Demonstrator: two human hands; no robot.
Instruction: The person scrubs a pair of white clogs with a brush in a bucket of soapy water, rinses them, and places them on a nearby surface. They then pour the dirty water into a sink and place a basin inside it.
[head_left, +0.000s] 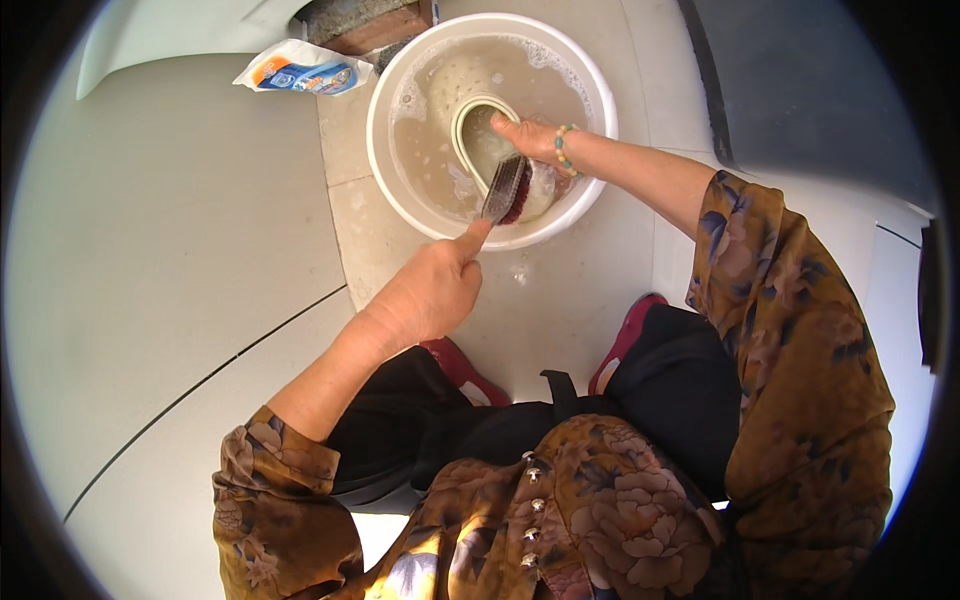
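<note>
A round white basin [378, 150] of cloudy, greyish water stands on the floor in front of me. In it lies a pale cream shoe [462, 125], seemingly a clog with small holes in its upper, partly under water, its rounded opening facing up. My right hand [535, 142] grips the shoe by its side, thumb over the rim of the opening; the other fingers are hidden. My left hand [430, 288] is closed around the handle of a scrubbing brush [508, 190] with dark red bristles. The brush head rests against the shoe near my right hand.
A white, blue and orange plastic pouch [305, 70] lies beyond the basin on the left. A brick-like block [375, 30] is behind it. Large pale panels [180, 200] flank me on the left, and a dark surface [820, 90] on the right. My red shoes [630, 335] are close below the basin.
</note>
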